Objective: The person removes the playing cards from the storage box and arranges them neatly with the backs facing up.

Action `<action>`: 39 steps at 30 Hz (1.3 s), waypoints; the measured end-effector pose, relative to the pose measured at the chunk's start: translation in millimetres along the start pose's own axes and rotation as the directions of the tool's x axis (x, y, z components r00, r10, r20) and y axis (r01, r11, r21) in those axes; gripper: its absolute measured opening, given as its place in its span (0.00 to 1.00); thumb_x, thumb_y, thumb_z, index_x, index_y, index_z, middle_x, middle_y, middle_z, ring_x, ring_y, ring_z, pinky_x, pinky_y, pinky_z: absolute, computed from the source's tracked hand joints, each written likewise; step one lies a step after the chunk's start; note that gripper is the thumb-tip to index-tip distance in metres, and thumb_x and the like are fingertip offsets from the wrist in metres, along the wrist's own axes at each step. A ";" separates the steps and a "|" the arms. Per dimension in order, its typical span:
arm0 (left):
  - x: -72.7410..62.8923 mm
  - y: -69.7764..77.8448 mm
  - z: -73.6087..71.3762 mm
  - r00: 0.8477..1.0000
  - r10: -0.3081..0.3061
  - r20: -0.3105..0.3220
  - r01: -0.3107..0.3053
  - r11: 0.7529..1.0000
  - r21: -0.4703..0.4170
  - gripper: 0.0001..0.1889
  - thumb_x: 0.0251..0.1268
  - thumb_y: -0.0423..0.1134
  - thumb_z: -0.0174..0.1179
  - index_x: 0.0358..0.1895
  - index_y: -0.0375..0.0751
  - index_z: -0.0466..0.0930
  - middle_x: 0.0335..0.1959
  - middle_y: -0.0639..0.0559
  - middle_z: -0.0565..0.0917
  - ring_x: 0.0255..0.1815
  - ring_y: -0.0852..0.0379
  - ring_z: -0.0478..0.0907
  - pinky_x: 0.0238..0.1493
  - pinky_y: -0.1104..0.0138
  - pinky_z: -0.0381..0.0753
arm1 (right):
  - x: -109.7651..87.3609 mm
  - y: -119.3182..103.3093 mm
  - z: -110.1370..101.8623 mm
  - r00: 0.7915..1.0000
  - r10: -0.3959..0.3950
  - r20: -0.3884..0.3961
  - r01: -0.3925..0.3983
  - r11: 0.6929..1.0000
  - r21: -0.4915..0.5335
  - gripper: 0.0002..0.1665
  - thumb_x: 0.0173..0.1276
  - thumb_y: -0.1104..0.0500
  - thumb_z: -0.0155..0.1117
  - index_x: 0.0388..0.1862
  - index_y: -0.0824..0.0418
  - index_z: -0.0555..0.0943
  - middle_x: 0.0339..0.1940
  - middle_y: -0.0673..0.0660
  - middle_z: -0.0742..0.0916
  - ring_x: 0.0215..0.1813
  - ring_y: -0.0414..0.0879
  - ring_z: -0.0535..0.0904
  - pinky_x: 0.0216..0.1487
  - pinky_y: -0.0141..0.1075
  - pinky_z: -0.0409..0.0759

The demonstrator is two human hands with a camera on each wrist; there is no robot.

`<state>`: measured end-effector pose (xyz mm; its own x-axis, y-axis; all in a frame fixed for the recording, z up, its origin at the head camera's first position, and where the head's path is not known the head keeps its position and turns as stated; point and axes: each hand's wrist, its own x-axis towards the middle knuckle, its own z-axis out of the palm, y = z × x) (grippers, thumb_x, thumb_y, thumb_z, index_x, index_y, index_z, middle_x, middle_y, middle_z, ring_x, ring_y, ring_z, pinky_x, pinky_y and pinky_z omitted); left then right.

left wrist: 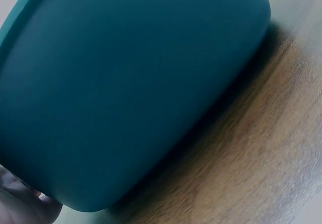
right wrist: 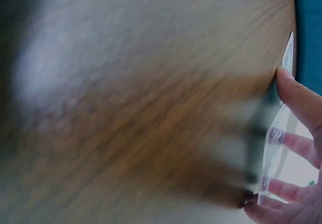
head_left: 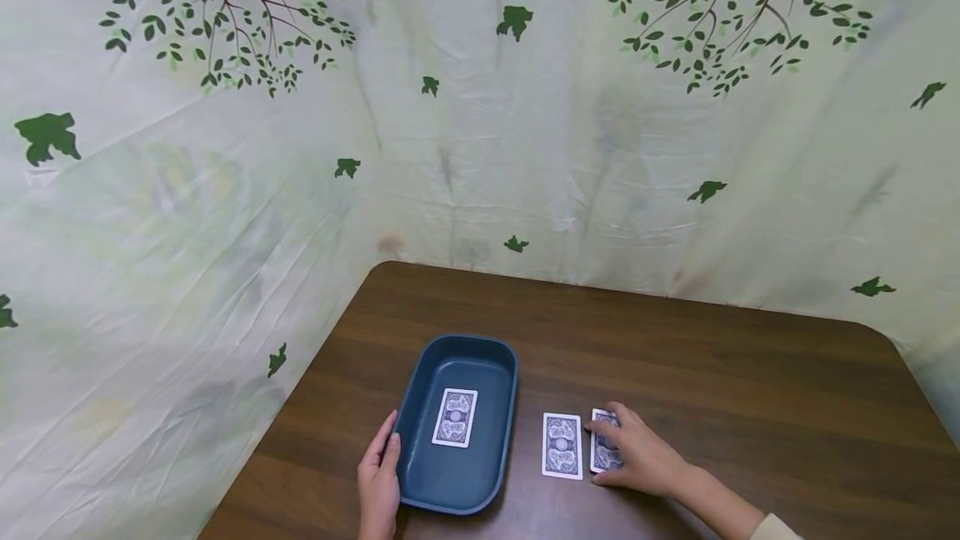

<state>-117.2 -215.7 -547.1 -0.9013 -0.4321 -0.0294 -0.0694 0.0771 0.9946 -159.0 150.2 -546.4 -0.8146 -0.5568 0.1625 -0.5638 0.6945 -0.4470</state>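
A blue rectangular tray stands on the left part of the table, with a playing card lying face down inside it. My left hand grips the tray's left side, thumb near the rim. The left wrist view is mostly filled by the tray's outer wall, with fingertips at its lower left corner. To the right of the tray, a second face-down playing card lies on the table. My right hand holds a third playing card by its edges, between thumb and fingers, partly covering it.
The brown wooden table has rounded far corners. Behind it and along its left side hangs a pale cloth printed with green leaves and branches.
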 end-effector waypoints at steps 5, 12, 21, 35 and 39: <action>-0.3 -0.3 0.0 1.000 -0.005 -0.002 0.005 1.000 0.009 0.20 0.72 0.37 0.45 0.64 0.36 0.66 0.64 0.43 0.68 0.64 0.49 0.61 0.49 0.84 0.61 | -2.2 2.8 -1.2 0.999 -0.007 0.033 0.007 1.000 0.006 0.37 0.47 0.41 0.72 0.53 0.60 0.78 0.54 0.69 0.72 0.54 0.60 0.68 0.50 0.52 0.70; -0.4 -0.9 -0.1 1.000 -0.001 -0.008 0.001 1.000 0.024 0.20 0.72 0.38 0.45 0.64 0.36 0.66 0.63 0.43 0.68 0.64 0.49 0.61 0.49 0.84 0.61 | -5.8 4.4 0.1 0.999 -0.039 0.025 0.039 0.999 -0.004 0.36 0.50 0.41 0.70 0.54 0.59 0.78 0.56 0.69 0.71 0.57 0.62 0.67 0.52 0.54 0.69; -1.0 -0.5 -0.4 1.000 0.010 -0.011 -0.009 1.000 0.026 0.20 0.72 0.38 0.46 0.64 0.36 0.67 0.63 0.43 0.68 0.64 0.50 0.61 0.50 0.84 0.60 | -9.8 8.8 6.5 0.998 -0.032 0.053 0.032 0.999 0.015 0.35 0.54 0.41 0.67 0.57 0.57 0.76 0.60 0.68 0.69 0.62 0.65 0.62 0.56 0.55 0.66; 1.3 -3.9 -0.8 1.000 0.000 -0.018 0.001 1.000 0.028 0.21 0.72 0.40 0.46 0.63 0.36 0.67 0.63 0.44 0.69 0.63 0.53 0.62 0.50 0.84 0.60 | -12.4 9.9 9.5 0.998 -0.064 0.001 0.064 0.998 0.023 0.36 0.54 0.43 0.67 0.59 0.58 0.75 0.61 0.72 0.68 0.62 0.71 0.59 0.54 0.58 0.65; 2.0 -4.0 -0.7 1.000 -0.004 -0.016 0.005 1.000 0.030 0.21 0.72 0.40 0.46 0.64 0.36 0.67 0.63 0.44 0.68 0.64 0.51 0.61 0.50 0.84 0.60 | -13.2 10.7 10.3 0.997 -0.071 0.002 0.071 0.997 0.014 0.36 0.54 0.42 0.67 0.59 0.58 0.75 0.61 0.72 0.68 0.62 0.71 0.59 0.54 0.58 0.66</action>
<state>-118.4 -217.5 -551.0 -0.8941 -0.4468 -0.0319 -0.0864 0.1021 0.9910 -152.9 160.2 -562.3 -0.7724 -0.6054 0.1923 -0.6182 0.6469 -0.4464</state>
